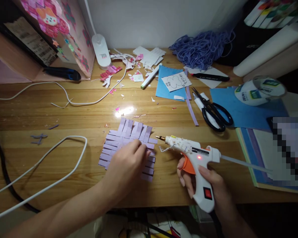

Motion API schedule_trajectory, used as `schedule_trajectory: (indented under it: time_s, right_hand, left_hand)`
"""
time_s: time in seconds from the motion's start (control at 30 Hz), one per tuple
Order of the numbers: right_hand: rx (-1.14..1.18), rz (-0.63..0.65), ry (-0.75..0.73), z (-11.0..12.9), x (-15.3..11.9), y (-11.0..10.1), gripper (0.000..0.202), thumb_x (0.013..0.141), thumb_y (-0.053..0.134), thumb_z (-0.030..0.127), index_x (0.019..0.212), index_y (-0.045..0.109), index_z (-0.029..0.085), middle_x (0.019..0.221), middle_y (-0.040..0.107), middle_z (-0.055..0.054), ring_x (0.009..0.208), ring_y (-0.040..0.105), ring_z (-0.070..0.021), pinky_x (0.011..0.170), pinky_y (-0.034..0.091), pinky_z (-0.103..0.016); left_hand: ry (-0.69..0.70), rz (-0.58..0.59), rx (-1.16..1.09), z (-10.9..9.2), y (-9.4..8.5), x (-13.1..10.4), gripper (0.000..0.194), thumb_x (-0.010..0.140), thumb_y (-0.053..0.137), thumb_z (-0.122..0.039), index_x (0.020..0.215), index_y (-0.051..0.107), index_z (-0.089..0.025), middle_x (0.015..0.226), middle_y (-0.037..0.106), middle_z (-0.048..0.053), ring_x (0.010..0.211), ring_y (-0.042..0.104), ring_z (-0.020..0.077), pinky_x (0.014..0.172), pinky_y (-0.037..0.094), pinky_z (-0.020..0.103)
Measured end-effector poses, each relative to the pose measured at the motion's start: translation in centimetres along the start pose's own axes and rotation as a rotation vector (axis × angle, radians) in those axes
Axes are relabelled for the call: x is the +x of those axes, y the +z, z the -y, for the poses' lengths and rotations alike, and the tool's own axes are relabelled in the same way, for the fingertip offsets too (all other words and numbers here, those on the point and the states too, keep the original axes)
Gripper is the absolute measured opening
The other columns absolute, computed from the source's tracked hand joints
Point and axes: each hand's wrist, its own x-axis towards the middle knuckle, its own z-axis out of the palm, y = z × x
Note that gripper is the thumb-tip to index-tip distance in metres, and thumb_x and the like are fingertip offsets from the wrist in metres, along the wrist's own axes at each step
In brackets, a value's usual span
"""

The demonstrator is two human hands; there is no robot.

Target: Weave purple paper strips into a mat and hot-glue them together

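Observation:
A woven mat of purple paper strips (111, 145) lies on the wooden table, its strip ends sticking out around the edges. My left hand (130, 162) is over its right part, fingers closed and pinched at a strip end near the right edge. The fingertips partly hide what they grip. My right hand (211, 185) is wrapped round the handle of a white glue gun (201, 155) with an orange trigger and a lit red light. Its metal nozzle points left, just right of the mat, with a thin glue thread hanging below it.
Black scissors (212, 112) lie beyond the glue gun, near blue paper (167, 86) and a tape roll (259, 90). Blue-purple cord (201, 48) is heaped at the back. Paper scraps (150, 58) and a marker (151, 76) lie left of it. White cables (64, 140) cross the left side.

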Motion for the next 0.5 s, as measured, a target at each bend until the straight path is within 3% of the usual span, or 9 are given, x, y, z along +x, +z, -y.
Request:
schedule_trajectory:
  time_s: [0.2, 0.27, 0.4, 0.5]
  right_hand:
    - [0.062, 0.029, -0.025, -0.1, 0.1, -0.1, 0.033, 0.075, 0.056, 0.052, 0.08, 0.069, 0.023, 0.038, 0.053, -0.002, 0.051, 0.046, -0.0199, 0.054, 0.034, -0.031]
    - [0.068, 0.032, -0.038, 0.0, 0.1, 0.0, 0.033, 0.074, 0.057, 0.053, 0.08, 0.068, 0.023, 0.038, 0.052, -0.001, 0.051, 0.045, -0.0195, 0.053, 0.033, -0.03]
    - [0.038, 0.031, -0.047, 0.1, 0.1, 0.0, 0.034, 0.074, 0.055, 0.056, 0.079, 0.066, 0.024, 0.038, 0.051, 0.0, 0.05, 0.045, -0.0188, 0.052, 0.033, -0.03]
    - [-0.009, 0.041, -0.04, 0.1, 0.0, -0.1, 0.035, 0.075, 0.053, 0.057, 0.08, 0.064, 0.024, 0.039, 0.05, 0.0, 0.049, 0.046, -0.0192, 0.052, 0.035, -0.03]
  left_hand:
    - [0.168, -0.021, 0.158, -0.3, 0.3, -1.0, 0.028, 0.094, 0.038, -0.017, 0.111, 0.057, -0.004, 0.091, 0.059, 0.011, 0.067, 0.053, 0.0188, 0.054, 0.046, 0.031]
    - [0.147, -0.002, 0.101, 0.0, 0.3, -1.2, 0.03, 0.094, 0.039, -0.016, 0.117, 0.055, -0.006, 0.094, 0.058, 0.012, 0.071, 0.054, 0.019, 0.058, 0.048, 0.031]
    - [0.068, 0.057, -0.134, 1.0, -0.1, -1.5, 0.032, 0.092, 0.044, -0.018, 0.123, 0.052, -0.02, 0.097, 0.053, 0.007, 0.08, 0.053, 0.0169, 0.067, 0.049, 0.03]
    - [0.021, 0.023, -0.228, 1.1, -0.2, -1.8, 0.028, 0.089, 0.053, -0.021, 0.117, 0.052, -0.019, 0.098, 0.053, 0.005, 0.085, 0.053, 0.0157, 0.074, 0.049, 0.028]
